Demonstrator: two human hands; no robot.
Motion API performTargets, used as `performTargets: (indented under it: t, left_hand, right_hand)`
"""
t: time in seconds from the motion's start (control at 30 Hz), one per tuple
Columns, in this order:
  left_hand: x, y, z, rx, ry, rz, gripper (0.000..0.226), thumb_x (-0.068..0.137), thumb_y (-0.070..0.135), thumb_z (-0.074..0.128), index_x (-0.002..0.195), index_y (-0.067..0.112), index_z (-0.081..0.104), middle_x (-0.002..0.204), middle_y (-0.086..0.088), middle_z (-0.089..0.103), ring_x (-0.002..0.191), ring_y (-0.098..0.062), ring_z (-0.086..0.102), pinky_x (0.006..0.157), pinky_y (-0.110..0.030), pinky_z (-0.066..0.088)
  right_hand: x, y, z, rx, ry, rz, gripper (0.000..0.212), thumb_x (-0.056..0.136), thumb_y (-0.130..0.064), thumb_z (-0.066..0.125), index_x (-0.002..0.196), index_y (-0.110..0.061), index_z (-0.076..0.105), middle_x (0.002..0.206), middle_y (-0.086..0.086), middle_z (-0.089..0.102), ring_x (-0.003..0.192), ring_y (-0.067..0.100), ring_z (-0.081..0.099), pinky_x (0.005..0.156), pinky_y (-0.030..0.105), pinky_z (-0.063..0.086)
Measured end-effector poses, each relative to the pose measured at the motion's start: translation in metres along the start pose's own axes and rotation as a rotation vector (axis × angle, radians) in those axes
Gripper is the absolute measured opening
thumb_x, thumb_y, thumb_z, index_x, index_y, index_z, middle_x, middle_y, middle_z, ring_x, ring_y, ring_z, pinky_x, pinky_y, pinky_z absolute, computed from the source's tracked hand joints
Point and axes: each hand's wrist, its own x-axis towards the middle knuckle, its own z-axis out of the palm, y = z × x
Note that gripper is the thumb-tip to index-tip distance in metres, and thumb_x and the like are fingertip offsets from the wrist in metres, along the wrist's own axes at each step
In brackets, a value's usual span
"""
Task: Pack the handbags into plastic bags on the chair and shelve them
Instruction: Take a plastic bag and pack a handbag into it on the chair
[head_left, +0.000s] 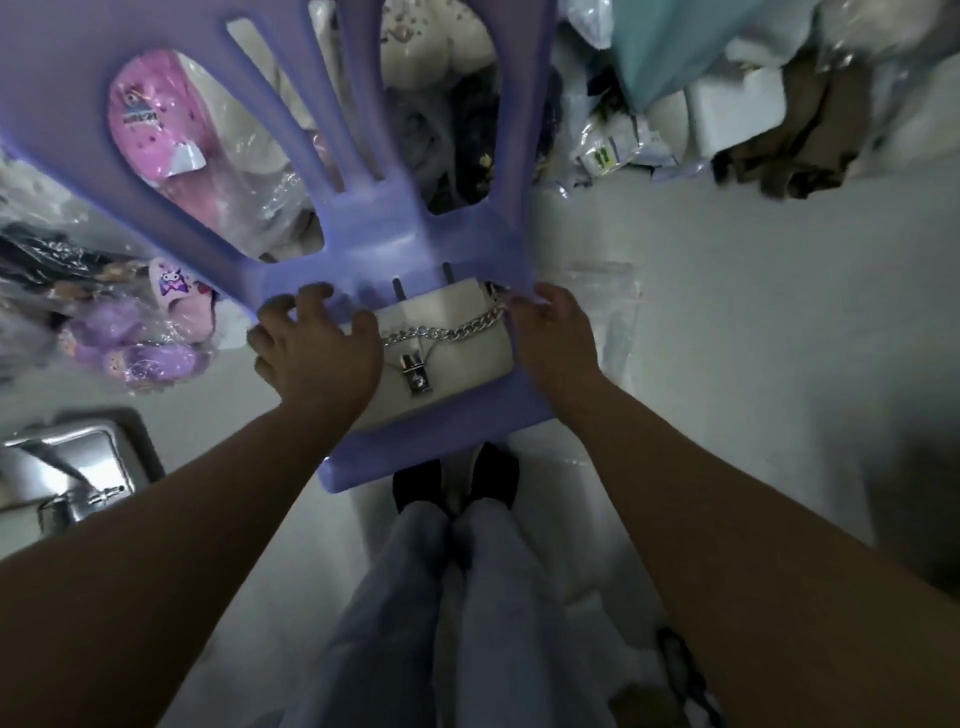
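Note:
A white handbag with a silver chain and a metal lock clasp lies on the seat of a purple plastic chair. My left hand covers the bag's left end, fingers spread and curled over it, thumb on the flap. My right hand grips the bag's right end, fingertips by the chain's end. A clear plastic bag lies on the floor just right of the chair. Whether plastic covers the handbag I cannot tell.
Plastic-wrapped plush toys and slippers pile up on the left and behind the chair back. Wrapped packages and boxes crowd the far right. A metal fixture sits at the left. My legs and dark shoes stand before the chair.

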Motion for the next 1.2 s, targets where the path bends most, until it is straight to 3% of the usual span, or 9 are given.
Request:
performTargets:
  t: [0.1,0.17,0.37,0.5,0.67,0.77,0.87,1.0,1.2]
  left_hand:
    - [-0.012,0.031,-0.005,-0.034,-0.072,0.338,0.044,0.089,0.04,0.051,0.122,0.013,0.063,0.124,-0.019,0.061,0.116,-0.041,0.053,0.096,-0.044,0.039]
    - [-0.022,0.053,0.005,-0.114,-0.156,0.462,0.045,0.089,0.038,0.05,0.118,0.008,0.065,0.115,-0.018,0.065,0.11,-0.039,0.057,0.094,-0.045,0.043]
    - [-0.069,0.094,0.075,-0.173,-0.382,0.533,0.028,0.096,0.021,0.058,0.122,0.012,0.063,0.121,-0.012,0.063,0.112,-0.029,0.057,0.091,-0.03,0.04]
    - [-0.103,0.092,0.13,-0.141,-0.528,0.49,0.025,0.096,0.022,0.057,0.119,0.015,0.063,0.117,-0.005,0.066,0.107,-0.02,0.062,0.089,-0.024,0.041]
    - [-0.124,0.074,0.208,-0.026,-0.697,0.346,0.03,0.096,0.025,0.057,0.125,0.018,0.06,0.121,-0.009,0.064,0.104,-0.026,0.063,0.096,-0.041,0.052]
    - [-0.126,0.061,0.259,0.052,-0.748,0.309,0.033,0.097,0.022,0.056,0.129,0.013,0.057,0.129,-0.012,0.06,0.109,-0.029,0.06,0.094,-0.038,0.051]
    - [-0.123,0.049,0.311,0.155,-0.751,0.297,0.036,0.098,0.026,0.055,0.133,0.016,0.054,0.134,-0.01,0.057,0.112,-0.028,0.059,0.091,-0.031,0.046]
    - [-0.115,0.033,0.366,0.216,-0.746,0.237,0.04,0.097,0.03,0.054,0.135,0.019,0.052,0.142,-0.012,0.05,0.115,-0.03,0.058,0.098,-0.038,0.049]
    - [-0.101,0.01,0.413,0.243,-0.738,0.18,0.041,0.099,0.028,0.053,0.138,0.018,0.05,0.148,-0.01,0.045,0.124,-0.027,0.053,0.088,-0.025,0.036]
  right_hand:
    - [-0.015,-0.004,-0.028,-0.003,0.082,-0.034,0.045,0.095,-0.042,0.063,0.134,-0.023,0.054,0.128,0.004,0.059,0.115,0.023,0.06,0.102,0.039,0.048]
    - [-0.019,-0.001,-0.049,-0.032,0.152,-0.057,0.045,0.095,-0.043,0.062,0.135,-0.025,0.053,0.129,0.004,0.057,0.117,0.022,0.058,0.104,0.038,0.046]
    - [-0.019,0.047,-0.111,-0.016,0.266,0.018,0.047,0.097,-0.044,0.059,0.139,-0.026,0.049,0.138,0.005,0.053,0.123,0.021,0.055,0.104,0.037,0.046]
    - [-0.017,0.105,-0.133,0.018,0.272,0.141,0.047,0.098,-0.042,0.058,0.141,-0.025,0.047,0.138,0.007,0.05,0.124,0.021,0.053,0.104,0.036,0.044]
    - [0.007,0.187,-0.137,0.056,0.178,0.287,0.05,0.099,-0.045,0.055,0.144,-0.028,0.042,0.145,0.008,0.045,0.127,0.024,0.051,0.106,0.038,0.044]
    - [0.034,0.234,-0.128,0.051,0.12,0.342,0.051,0.098,-0.046,0.055,0.144,-0.031,0.041,0.147,0.007,0.044,0.125,0.027,0.054,0.106,0.045,0.046]
    - [0.066,0.277,-0.114,0.057,0.089,0.375,0.052,0.098,-0.047,0.055,0.146,-0.032,0.04,0.148,0.006,0.042,0.127,0.025,0.051,0.105,0.037,0.044]
    - [0.108,0.321,-0.094,0.061,0.036,0.377,0.054,0.099,-0.043,0.055,0.148,-0.027,0.04,0.152,0.009,0.039,0.131,0.025,0.048,0.096,0.03,0.04]
    - [0.149,0.359,-0.067,-0.022,-0.069,0.362,0.063,0.1,-0.042,0.054,0.154,-0.015,0.035,0.163,0.007,0.025,0.148,0.025,0.03,0.12,0.037,0.027]
